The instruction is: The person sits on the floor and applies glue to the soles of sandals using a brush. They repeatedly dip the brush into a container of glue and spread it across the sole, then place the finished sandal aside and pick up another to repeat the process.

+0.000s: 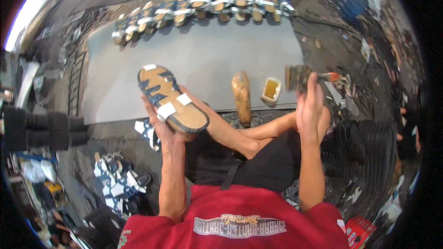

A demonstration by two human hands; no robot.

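Left hand clamped on a flat sandal, raised front-left of the body: tan insole, dark blue straps, white patches; long axis diagonal, strapped end pointing up-left and away, rounded bare end down-right. Right hand gripping a coarse-bristled flat brush, bristles leftward
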